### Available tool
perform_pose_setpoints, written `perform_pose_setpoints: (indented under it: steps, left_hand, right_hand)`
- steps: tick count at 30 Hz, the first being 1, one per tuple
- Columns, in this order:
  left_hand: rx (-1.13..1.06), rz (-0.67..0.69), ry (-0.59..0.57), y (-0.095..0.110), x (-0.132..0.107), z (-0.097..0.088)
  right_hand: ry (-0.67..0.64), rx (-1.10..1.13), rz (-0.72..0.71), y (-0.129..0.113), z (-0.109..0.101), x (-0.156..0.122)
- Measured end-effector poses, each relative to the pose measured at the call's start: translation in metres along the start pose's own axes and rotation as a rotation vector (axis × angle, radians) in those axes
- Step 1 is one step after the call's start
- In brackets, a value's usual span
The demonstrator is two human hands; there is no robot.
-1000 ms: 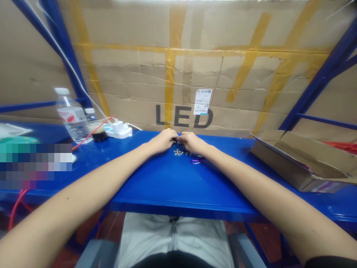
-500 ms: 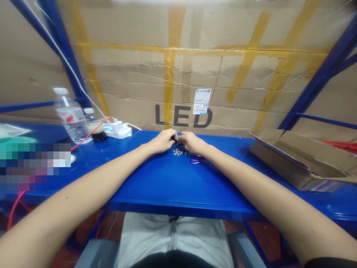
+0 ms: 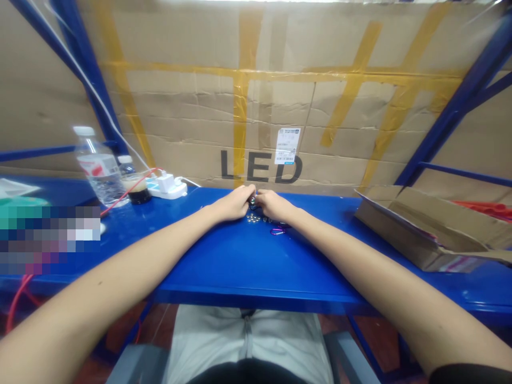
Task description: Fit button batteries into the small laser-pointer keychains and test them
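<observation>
At the back of the blue table (image 3: 240, 261), my left hand (image 3: 237, 202) and my right hand (image 3: 272, 202) meet with fingers bent and closed. Between their fingertips is a small dark and silvery piece (image 3: 253, 200), mostly covered and too small to name; both hands seem to grip it. Just in front of my fingers lie several small shiny metal pieces (image 3: 253, 218). A purple carabiner-like clip (image 3: 277, 231) rests beside them, below my right hand. More small dark bits lie partly hidden by that hand.
An open cardboard box (image 3: 412, 234) stands at right. On the left are a water bottle (image 3: 98, 173), a dark-filled container (image 3: 139, 193), and a white power strip (image 3: 170, 189) with red and white cables. A large cardboard panel (image 3: 180, 122) rises behind the table.
My left fingers have tilted more upright around the small piece, and my right fingers stay close against it. The whole view has shifted slightly.
</observation>
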State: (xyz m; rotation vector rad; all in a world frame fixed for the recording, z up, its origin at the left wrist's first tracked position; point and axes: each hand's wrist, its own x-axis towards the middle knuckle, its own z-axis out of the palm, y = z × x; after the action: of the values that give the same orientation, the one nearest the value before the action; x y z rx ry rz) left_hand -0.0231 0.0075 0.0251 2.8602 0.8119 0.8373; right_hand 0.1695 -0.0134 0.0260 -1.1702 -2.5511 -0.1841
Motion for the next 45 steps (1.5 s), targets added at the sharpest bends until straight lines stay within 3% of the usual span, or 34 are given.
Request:
perform_pose_setpoints:
  steps: [5,18,24,31,40,45]
  left_hand:
    - [-0.092,-0.054,0.000,-0.002,-0.003,-0.001]
    - [-0.033,-0.106,-0.021,-0.012,-0.006,-0.008]
    - [-0.165,-0.157,0.081,-0.009,-0.003,-0.006]
    - [-0.322,-0.274,0.272,0.004,0.002,-0.008]
    - [-0.425,-0.375,0.296,0.013,0.005,-0.008]
    - [-0.484,-0.449,0.289,0.015,0.006,-0.013]
  right_hand:
    - [-0.027,-0.020,0.026,-0.002,-0.002,0.000]
    - [-0.045,-0.001,0.113,-0.004,-0.007,-0.004]
    - [0.027,0.016,0.134,-0.006,-0.018,-0.010]
    - [0.137,0.002,0.085,-0.014,-0.014,-0.007]
    - [0.139,-0.064,0.126,-0.040,-0.018,-0.004]
    - [0.161,-0.037,0.178,-0.035,-0.019,-0.005]
